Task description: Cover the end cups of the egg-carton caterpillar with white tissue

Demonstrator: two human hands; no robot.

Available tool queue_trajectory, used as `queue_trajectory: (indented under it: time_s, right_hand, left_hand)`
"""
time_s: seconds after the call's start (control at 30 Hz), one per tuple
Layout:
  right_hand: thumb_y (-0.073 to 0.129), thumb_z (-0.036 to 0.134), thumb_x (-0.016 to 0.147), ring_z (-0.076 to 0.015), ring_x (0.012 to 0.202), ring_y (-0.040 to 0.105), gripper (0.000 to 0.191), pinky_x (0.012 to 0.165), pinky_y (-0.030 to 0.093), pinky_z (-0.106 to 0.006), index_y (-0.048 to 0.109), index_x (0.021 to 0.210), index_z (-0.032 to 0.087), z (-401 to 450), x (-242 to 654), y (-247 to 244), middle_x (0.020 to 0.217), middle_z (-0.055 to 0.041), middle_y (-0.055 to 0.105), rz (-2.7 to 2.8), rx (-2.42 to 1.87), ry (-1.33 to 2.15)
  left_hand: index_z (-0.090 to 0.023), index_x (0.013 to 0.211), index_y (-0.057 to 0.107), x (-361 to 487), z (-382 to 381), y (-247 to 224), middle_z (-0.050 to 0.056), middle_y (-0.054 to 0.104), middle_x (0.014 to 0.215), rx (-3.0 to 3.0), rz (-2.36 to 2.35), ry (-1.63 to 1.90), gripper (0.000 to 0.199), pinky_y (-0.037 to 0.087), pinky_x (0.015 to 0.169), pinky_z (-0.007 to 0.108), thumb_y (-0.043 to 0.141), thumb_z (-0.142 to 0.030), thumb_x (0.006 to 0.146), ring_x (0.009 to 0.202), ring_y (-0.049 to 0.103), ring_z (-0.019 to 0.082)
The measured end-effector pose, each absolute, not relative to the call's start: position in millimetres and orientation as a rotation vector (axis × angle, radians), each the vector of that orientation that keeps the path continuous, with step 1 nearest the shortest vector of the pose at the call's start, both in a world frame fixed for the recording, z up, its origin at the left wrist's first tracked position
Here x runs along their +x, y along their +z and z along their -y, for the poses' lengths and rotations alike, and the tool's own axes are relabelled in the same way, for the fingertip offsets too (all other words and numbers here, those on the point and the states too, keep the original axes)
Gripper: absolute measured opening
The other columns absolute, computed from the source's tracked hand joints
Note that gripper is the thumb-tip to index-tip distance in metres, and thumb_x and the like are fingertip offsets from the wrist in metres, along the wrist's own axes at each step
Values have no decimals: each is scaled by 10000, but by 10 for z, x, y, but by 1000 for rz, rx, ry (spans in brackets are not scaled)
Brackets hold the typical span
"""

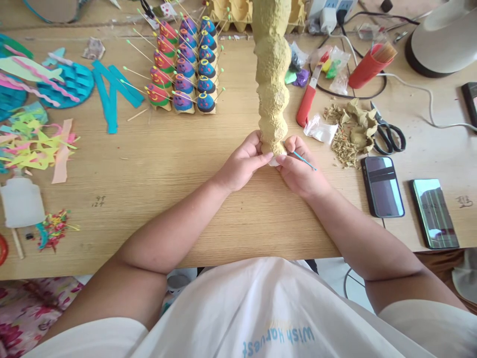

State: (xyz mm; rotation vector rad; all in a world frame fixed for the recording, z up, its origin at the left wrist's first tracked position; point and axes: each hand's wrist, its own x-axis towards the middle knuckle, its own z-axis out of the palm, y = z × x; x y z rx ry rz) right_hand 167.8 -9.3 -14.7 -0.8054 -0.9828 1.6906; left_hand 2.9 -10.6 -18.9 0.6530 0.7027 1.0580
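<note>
Head view: the left hand point(244, 164) and right hand point(298, 171) are partly closed, pinching the near end of a yellow egg-carton strip point(274, 84), thumbs over a small white piece point(273, 162); a thin blue stick point(304, 160) lies across the right hand. The step looks like working that end, and the next move probably calls for light, steady fingers. Beyond the right hand lies a red utility knife point(307, 102); beyond the left stand painted egg-carton caterpillars point(184, 82). Fingertips behind the strip are hidden, its far end is cut off, and whether it touches the desk point(238, 228) I cannot tell.
</note>
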Motion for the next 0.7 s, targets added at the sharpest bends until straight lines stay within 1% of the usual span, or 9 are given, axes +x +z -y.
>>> queue_trajectory:
  time_s: [0.1, 0.2, 0.33, 0.4, 0.53, 0.7]
  right_hand:
    - [990, 359, 676, -144, 806, 536, 617, 764, 511, -303, 410, 870, 283, 90, 1682, -141, 858, 53, 509, 971, -786, 1708]
    - [971, 301, 679, -139, 805, 553, 573, 769, 518, -294, 431, 869, 278, 84, 1707, -133, 866, 52, 524, 949, -757, 1747]
    - [897, 358, 779, -158, 800, 568, 463, 741, 531, -304, 448, 863, 280, 78, 1744, -131, 861, 34, 544, 906, -758, 1793]
    - [873, 359, 814, -159, 807, 576, 435, 741, 538, -303, 449, 865, 280, 80, 1745, -136, 869, 32, 551, 894, -765, 1792]
    - [885, 297, 808, -142, 807, 582, 446, 759, 548, -291, 444, 867, 274, 86, 1723, -150, 869, 43, 539, 902, -762, 1764]
    - [863, 305, 831, -137, 789, 572, 412, 752, 545, -289, 454, 866, 272, 88, 1728, -143, 865, 42, 546, 900, -771, 1763]
  left_hand:
    - [-278, 1191, 702, 26, 100, -210, 0, 767, 1174, 719, -678, 1073, 430, 510, 1148, 310, 875, -226, 802, 1304, 680, 210]
    - [-266, 1187, 711, 16, 78, -248, 6, 768, 1197, 839, -634, 1086, 405, 513, 1136, 317, 886, -290, 822, 1261, 680, 203]
    - [-269, 1201, 701, 0, 27, -327, 8, 764, 1204, 949, -590, 1089, 463, 522, 1104, 345, 911, -364, 800, 1217, 684, 208]
    - [-274, 1218, 694, -5, 8, -358, 15, 758, 1227, 977, -569, 1086, 460, 518, 1101, 362, 898, -378, 819, 1220, 681, 213]
    - [-277, 1221, 691, -7, 2, -382, 21, 754, 1238, 1002, -572, 1082, 445, 509, 1109, 379, 882, -386, 835, 1243, 674, 223]
    - [-278, 1219, 687, 3, 24, -342, 25, 752, 1246, 962, -588, 1074, 471, 505, 1118, 386, 896, -394, 814, 1290, 673, 241]
